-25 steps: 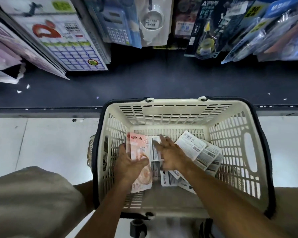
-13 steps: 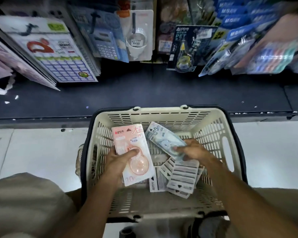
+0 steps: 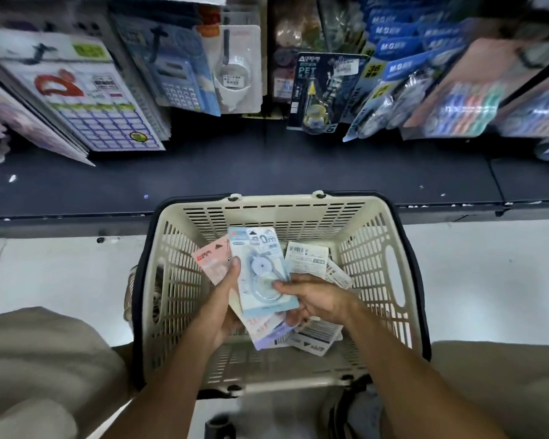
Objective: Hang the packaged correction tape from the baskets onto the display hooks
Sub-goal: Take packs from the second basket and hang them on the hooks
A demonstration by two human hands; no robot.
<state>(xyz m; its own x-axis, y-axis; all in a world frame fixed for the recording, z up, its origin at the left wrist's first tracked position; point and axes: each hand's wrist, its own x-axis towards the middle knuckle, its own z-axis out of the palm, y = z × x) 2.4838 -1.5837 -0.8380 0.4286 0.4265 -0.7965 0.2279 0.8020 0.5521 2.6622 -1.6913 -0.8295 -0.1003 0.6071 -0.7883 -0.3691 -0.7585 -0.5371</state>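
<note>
A cream plastic basket (image 3: 377,280) stands on the floor below me, against the dark shelf base. Over it my left hand (image 3: 224,299) holds a small stack of correction tape packs: a pink pack (image 3: 210,259) underneath and a blue pack (image 3: 260,264) on top. My right hand (image 3: 314,297) pinches the blue pack's lower right part, laying it on the stack. Several more packs (image 3: 308,258) lie face down in the basket, white backs with barcodes showing. A dark correction tape pack (image 3: 322,90) hangs from the display above.
Above hang calculators (image 3: 181,77), a white packaged item (image 3: 235,71) and blue pen packs (image 3: 393,55) on hooks. A dark shelf base (image 3: 235,172) runs under them. Pale floor (image 3: 61,274) lies on both sides of the basket. My knees frame the bottom corners.
My right hand lifted the blue pack out of the basket and brought it left onto the pink pack in my left hand. The camera tilted up, showing more of the display.
</note>
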